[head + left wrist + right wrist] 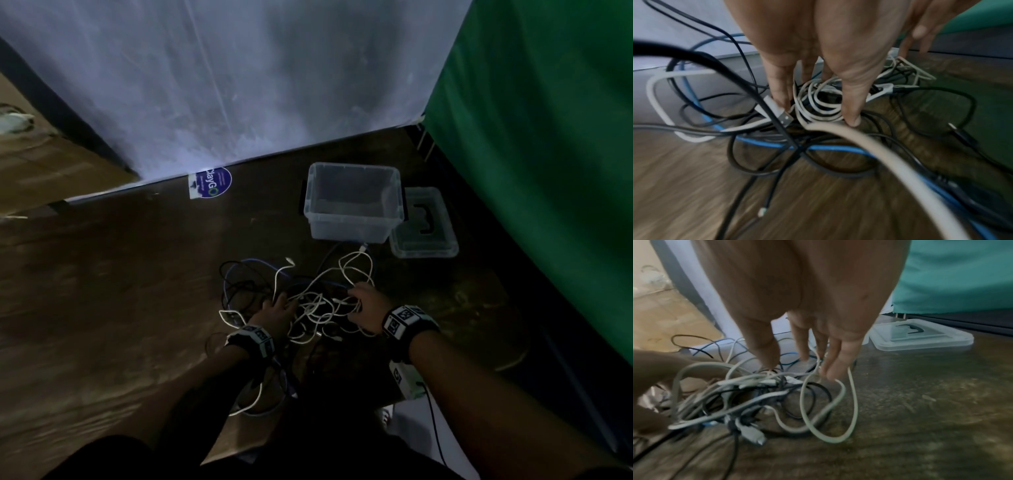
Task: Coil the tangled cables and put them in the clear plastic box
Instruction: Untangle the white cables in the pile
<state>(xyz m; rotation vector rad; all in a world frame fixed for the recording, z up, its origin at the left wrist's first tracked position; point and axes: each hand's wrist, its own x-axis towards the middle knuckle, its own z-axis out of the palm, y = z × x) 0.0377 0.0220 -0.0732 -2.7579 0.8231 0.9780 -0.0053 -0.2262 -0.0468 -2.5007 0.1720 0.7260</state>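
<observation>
A tangle of white, black and blue cables [308, 294] lies on the dark wooden table. Behind it stands the clear plastic box [352, 202], open and empty. My left hand [277, 301] reaches into the left side of the tangle. Its straight fingers [781, 97] and thumb straddle a bunch of white loops [818, 110] beside a USB plug [781, 116]. At the tangle's right side my right hand [356, 298] points downward, and a white cable loop [851, 402] hangs from its fingertips [830, 371].
The box's clear lid [424, 222] with a black handle lies right of the box. A white sheet hangs behind the table and a green curtain [531, 154] at the right. Some cables trail over the table's near edge [253, 404].
</observation>
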